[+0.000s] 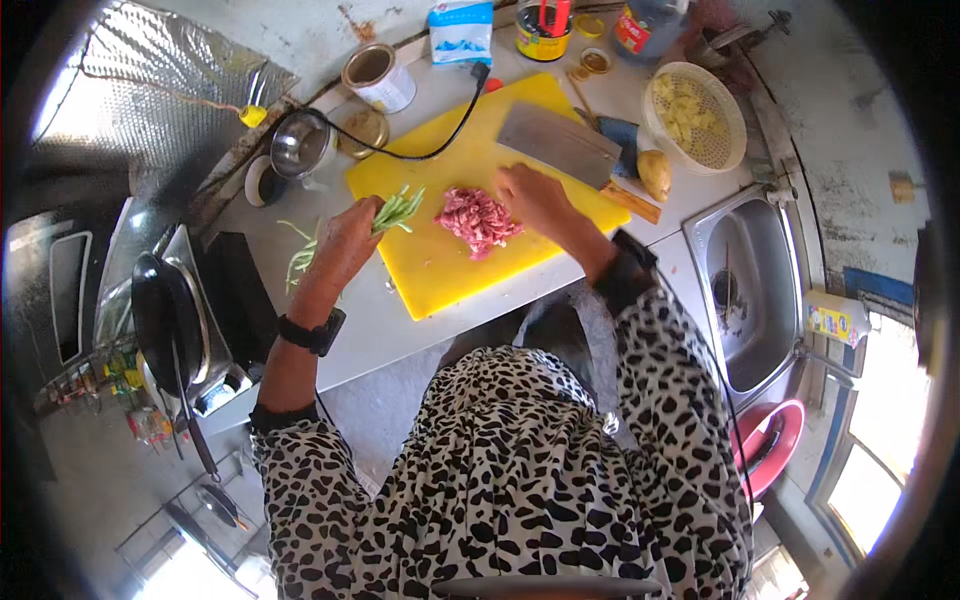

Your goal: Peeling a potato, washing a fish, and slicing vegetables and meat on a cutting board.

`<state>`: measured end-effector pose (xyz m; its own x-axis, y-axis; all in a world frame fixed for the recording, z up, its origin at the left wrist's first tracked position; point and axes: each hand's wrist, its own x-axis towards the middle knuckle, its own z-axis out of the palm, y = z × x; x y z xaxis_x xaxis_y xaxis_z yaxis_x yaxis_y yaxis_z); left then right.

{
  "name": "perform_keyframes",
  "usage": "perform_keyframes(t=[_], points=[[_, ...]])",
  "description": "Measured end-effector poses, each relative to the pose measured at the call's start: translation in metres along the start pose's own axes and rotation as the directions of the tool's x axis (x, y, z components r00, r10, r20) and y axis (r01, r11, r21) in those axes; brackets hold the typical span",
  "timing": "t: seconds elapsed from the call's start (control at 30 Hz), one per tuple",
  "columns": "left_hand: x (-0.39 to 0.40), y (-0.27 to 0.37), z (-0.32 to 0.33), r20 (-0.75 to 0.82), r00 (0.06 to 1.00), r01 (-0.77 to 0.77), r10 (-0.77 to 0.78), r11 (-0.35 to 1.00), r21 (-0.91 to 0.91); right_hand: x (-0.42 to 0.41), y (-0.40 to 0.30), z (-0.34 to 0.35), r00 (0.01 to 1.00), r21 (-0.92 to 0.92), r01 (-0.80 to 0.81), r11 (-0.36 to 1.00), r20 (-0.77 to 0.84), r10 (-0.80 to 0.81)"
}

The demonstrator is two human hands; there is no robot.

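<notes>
My left hand (350, 238) grips a bunch of thin green stalks (397, 210) over the left edge of a yellow cutting board (439, 289). The stalks stick out on both sides of the fist. A pile of chopped raw meat (478, 221) lies on the board between my hands. Just right of the meat is my right hand (525, 191), its fingers curled downward; whether they hold anything is hidden. Beyond it a cleaver (559, 139) rests on the board, its wooden handle (631, 202) pointing to the right.
A potato (655, 175) and a white colander (731, 154) of pale cut pieces stand at the right, near a steel sink (765, 300). A black cable (420, 157) crosses the board's back. A metal bowl (301, 142) and an open can (386, 82) are behind; a black pan (161, 322) is left.
</notes>
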<state>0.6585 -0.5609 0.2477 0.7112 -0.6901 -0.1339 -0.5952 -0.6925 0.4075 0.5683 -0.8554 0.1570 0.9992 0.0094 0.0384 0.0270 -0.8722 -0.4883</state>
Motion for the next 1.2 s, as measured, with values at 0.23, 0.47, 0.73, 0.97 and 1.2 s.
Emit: perform_keyframes(t=[0.23,0.47,0.73,0.97,1.2], points=[[-0.016,-0.004,-0.002,-0.023,0.994,0.102,-0.104,0.992,-0.077,0.117,0.038,0.045,0.977,-0.113,0.213,0.971,-0.004,-0.214],[-0.004,-0.010,0.013,-0.072,0.987,0.134,-0.142,0.985,-0.113,0.176,0.047,0.034,0.977,-0.214,0.213,0.953,0.049,-0.207],[0.076,-0.041,0.057,-0.074,0.969,0.240,-0.237,0.970,0.037,0.200,0.080,0.029,0.987,-0.187,0.039,0.982,-0.146,-0.067],[0.090,-0.042,0.058,-0.263,0.932,0.276,-0.250,0.959,0.062,0.122,0.029,0.023,0.981,-0.102,0.187,0.977,-0.041,-0.192],[0.076,-0.027,0.047,-0.303,0.910,0.327,-0.282,0.939,0.107,0.098,0.010,0.045,0.856,-0.176,0.514,0.839,0.053,-0.514]])
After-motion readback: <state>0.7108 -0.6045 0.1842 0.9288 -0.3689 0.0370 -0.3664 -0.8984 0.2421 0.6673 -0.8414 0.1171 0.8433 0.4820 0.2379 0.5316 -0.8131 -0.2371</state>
